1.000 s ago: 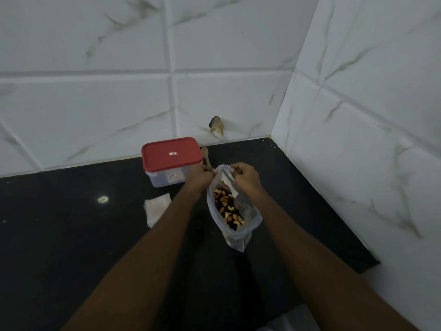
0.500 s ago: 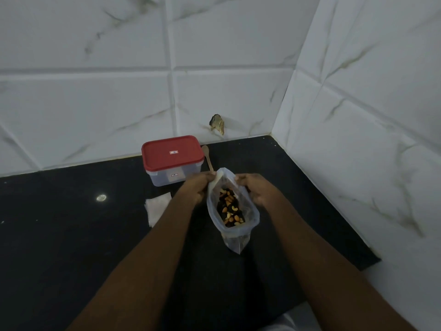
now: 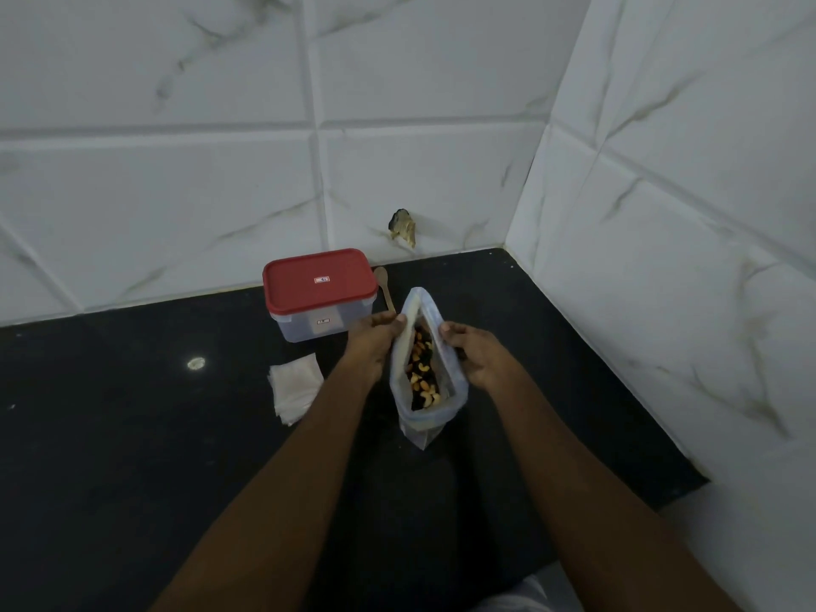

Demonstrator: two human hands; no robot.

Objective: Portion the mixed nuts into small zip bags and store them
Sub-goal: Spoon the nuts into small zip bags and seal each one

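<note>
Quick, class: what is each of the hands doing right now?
Left hand: pinches the left rim of the nut bag.
Right hand: pinches its right rim.

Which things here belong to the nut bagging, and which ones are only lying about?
For the job: bag, held open by left hand and right hand; nuts inside it; spoon; box, lid on.
Lying about: white stack (perhaps small bags, cannot tell); chip in the wall tile.
</note>
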